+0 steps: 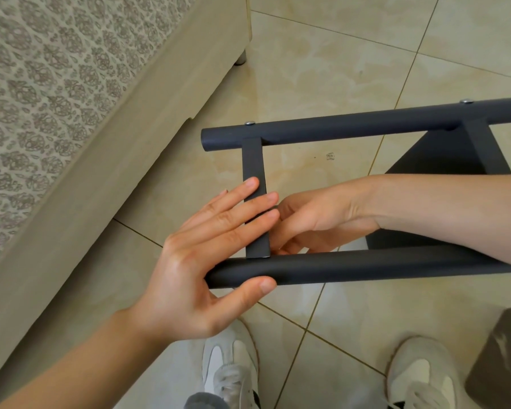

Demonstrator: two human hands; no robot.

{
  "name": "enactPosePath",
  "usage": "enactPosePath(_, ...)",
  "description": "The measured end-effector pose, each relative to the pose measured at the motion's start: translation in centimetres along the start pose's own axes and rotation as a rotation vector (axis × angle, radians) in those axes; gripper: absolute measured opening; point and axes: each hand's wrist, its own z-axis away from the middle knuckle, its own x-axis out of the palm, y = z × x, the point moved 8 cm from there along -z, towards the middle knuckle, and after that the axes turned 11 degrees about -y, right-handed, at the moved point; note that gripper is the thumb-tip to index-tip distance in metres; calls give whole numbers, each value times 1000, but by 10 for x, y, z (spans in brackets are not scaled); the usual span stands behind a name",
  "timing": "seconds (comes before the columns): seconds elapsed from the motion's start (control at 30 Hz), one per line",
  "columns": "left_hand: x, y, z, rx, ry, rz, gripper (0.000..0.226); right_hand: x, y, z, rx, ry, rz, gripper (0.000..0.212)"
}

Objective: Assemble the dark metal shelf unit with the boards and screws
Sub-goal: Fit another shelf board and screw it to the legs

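The dark grey metal shelf frame (366,125) lay over the beige tiled floor (337,54), across the middle and right of the frame. The left hand (195,261), at lower centre, rested straight fingers across the flat dark crossbar (252,160), with its thumb against the near round tube (351,268), and grasped nothing. The right hand (322,219) had its fingers curled just beside that crossbar; I could not tell whether it held anything.

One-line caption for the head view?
Left hand rests on crossbar; right hand at its joint with near tube.
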Motion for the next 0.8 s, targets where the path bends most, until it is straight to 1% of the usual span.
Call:
enactPosePath(0.13,0,1,-1,0,4,10,54,0,3,-6,-8,14,23,39)
enactPosePath(0.2,0,1,-1,-1,4,11,55,0,4,-8,-16,24,30,42)
enactPosePath(0.3,0,1,-1,-4,2,14,55,-1,-2,-4,-38,22,5,41)
enactPosePath(0.43,0,1,-2,-6,-2,14,56,1,-6,2,-35,-9,-10,29)
enactPosePath(0.5,0,2,-2,-5,-1,13,57,1,-5,2,-22,11,18,30)
enactPosePath(0.6,0,2,-2,-7,1,18,55,-2,-2,-1,-1,95,111,39)
enactPosePath(0.7,0,1,-1,-9,-3,10,56,-1,-5,-3,-48,125,90,46)
enactPosePath(0.8,0,1,-1,-13,-12,-1,57,-1,-8,1,-61,106,63,35)
